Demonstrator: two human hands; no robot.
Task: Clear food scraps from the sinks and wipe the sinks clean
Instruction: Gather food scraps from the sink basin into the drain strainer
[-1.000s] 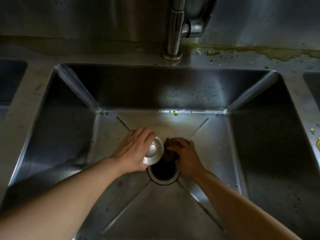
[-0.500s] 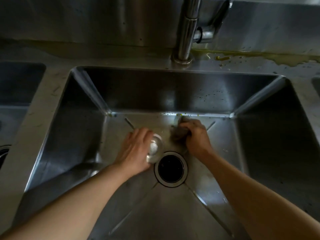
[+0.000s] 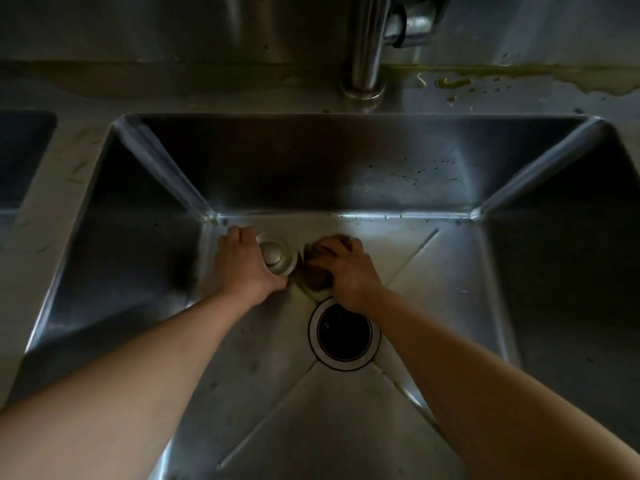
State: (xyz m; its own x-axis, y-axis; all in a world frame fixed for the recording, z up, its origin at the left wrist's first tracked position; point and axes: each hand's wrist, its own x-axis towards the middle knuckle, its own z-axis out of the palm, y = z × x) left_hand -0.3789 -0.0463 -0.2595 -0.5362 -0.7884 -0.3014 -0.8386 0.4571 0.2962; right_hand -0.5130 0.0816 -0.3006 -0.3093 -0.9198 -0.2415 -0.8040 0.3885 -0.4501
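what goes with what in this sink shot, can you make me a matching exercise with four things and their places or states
Things:
1. drain stopper
2. brown sponge
3. drain hole
4. faucet

Places or states:
a. open and uncovered in the sink floor
b. standing on the ledge behind the basin
c. held in the left hand
d. pressed to the sink floor under the right hand

Pairs: 1-c, 2-d, 3-a, 4-b
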